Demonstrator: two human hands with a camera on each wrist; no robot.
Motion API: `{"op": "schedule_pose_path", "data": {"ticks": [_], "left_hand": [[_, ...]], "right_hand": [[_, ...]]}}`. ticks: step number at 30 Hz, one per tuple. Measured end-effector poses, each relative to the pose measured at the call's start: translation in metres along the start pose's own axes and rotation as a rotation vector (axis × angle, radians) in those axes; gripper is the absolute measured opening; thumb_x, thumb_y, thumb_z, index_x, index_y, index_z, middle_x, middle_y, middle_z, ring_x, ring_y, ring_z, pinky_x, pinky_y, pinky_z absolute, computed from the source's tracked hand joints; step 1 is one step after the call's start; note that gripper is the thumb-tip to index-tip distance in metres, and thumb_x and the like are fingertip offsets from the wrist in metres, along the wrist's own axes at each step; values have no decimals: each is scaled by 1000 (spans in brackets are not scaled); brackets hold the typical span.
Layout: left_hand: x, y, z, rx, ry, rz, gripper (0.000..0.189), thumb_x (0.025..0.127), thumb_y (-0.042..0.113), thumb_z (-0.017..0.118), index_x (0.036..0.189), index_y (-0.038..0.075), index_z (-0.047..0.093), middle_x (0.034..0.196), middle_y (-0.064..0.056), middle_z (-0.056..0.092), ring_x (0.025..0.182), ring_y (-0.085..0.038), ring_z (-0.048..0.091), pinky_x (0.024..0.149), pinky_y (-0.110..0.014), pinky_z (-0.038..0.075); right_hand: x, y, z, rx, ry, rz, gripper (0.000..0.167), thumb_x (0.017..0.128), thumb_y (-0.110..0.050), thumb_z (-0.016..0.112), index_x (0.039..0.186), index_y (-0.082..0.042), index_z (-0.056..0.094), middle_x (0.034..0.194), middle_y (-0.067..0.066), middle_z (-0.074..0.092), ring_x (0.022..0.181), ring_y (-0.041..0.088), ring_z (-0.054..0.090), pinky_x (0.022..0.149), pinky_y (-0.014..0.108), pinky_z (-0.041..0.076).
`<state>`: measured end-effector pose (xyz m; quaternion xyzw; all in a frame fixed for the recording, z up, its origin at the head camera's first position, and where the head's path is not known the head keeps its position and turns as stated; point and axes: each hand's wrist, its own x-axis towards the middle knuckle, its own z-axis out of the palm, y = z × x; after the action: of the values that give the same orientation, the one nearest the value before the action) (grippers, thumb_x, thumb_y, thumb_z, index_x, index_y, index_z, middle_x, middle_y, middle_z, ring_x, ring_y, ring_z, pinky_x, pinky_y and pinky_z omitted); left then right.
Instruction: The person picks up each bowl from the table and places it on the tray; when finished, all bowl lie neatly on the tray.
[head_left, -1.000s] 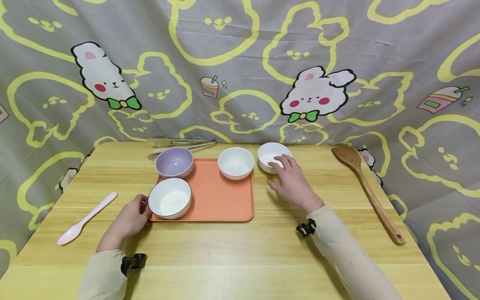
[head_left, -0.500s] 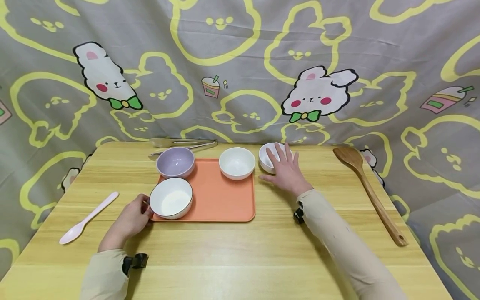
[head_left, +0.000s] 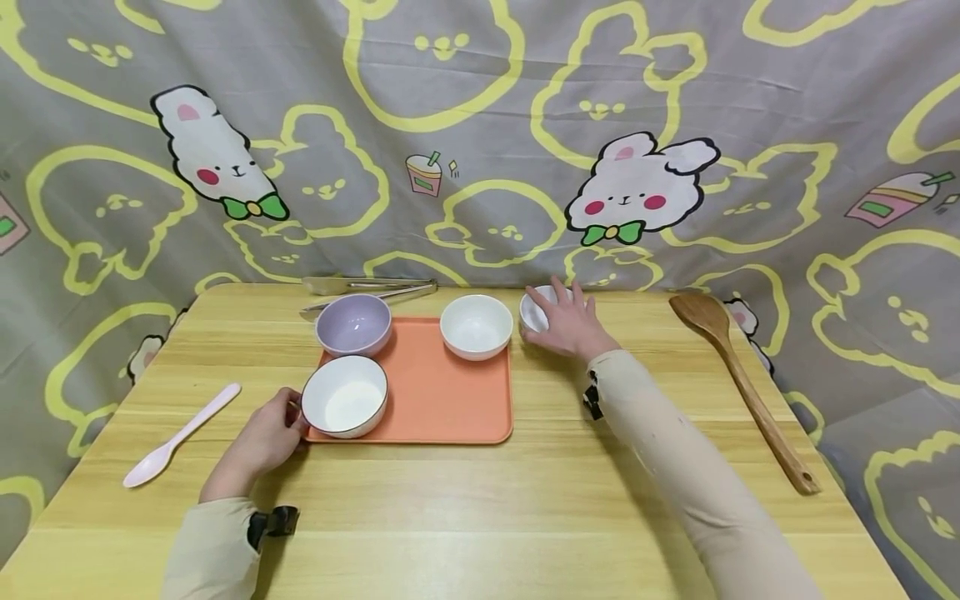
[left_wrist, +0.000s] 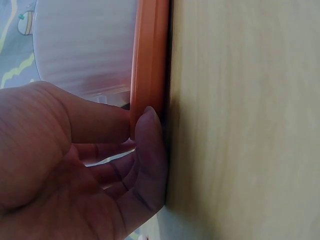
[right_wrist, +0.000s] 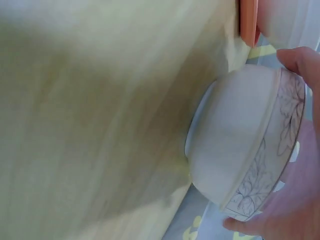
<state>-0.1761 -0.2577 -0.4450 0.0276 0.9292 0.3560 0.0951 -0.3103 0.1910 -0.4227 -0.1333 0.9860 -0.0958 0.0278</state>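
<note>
In the left wrist view, my left hand (head_left: pixel 264 433) pinches the rim of an orange tray (left_wrist: pixel 150 55), with a finger below it. A white bowl with a dark rim (head_left: pixel 345 400) stands on the tray beside that hand. My right hand (head_left: pixel 570 323) spans a small white bowl (head_left: pixel 534 317) from above, just right of the tray. Seen from the right wrist, this bowl has a floral band (right_wrist: pixel 270 155), and the thumb and a finger reach over opposite sides of its rim. The palm hides much of its opening in the head view.
A purple bowl (head_left: pixel 353 325) sits at the tray's back left, a plain white bowl (head_left: pixel 476 327) at its back right. Metal tongs (head_left: pixel 375 287) lie behind. A pink spoon (head_left: pixel 182 435) is at left, a wooden spatula (head_left: pixel 746 392) at right. A patterned curtain (head_left: pixel 480 125) backs the table.
My right hand has moved from the near right side of the small white bowl to over it, its fingers coming down onto the rim. My left hand stays at the tray edge.
</note>
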Motion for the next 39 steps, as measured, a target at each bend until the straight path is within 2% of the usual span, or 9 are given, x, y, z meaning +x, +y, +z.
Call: {"op": "schedule_pose_path", "data": {"ticks": [4, 8, 22, 32, 39], "left_hand": [[0, -1, 1, 0, -4, -8, 26, 97, -1, 49, 119, -12, 42, 89, -18, 57, 69, -21, 61, 63, -36, 53], [1, -2, 0, 6, -8, -6, 27, 97, 0, 50, 120, -12, 42, 90, -18, 57, 70, -21, 61, 64, -37, 52], [1, 0, 1, 38, 8, 22, 24, 97, 0, 50, 117, -12, 43, 87, -16, 57, 70, -21, 60, 63, -37, 51], [-1, -1, -1, 84, 14, 63, 30, 93, 0, 49, 120, -12, 45, 91, -15, 60, 80, -26, 58, 72, -44, 48], [-1, -2, -1, 39, -2, 48, 33, 92, -2, 50, 123, -11, 44, 94, -18, 60, 74, -22, 61, 67, -39, 52]], "right_hand": [[1, 0, -5, 15, -20, 19, 84, 83, -55, 63, 155, -22, 32, 153, 25, 20, 136, 50, 16, 97, 72, 27], [-5, 1, -9, 40, -22, 21, 87, 79, -56, 69, 152, -22, 37, 151, 25, 23, 132, 46, 21, 94, 71, 31], [-43, -7, -17, 44, -24, -52, 87, 77, -56, 74, 150, -21, 42, 145, 21, 30, 126, 42, 28, 90, 68, 36], [-76, -15, -16, 58, 1, -112, 83, 76, -49, 77, 148, -22, 46, 143, 21, 33, 122, 44, 32, 85, 65, 39], [-94, -30, -17, 62, 26, -173, 83, 74, -49, 79, 147, -24, 47, 143, 19, 35, 123, 43, 34, 86, 59, 39]]}}
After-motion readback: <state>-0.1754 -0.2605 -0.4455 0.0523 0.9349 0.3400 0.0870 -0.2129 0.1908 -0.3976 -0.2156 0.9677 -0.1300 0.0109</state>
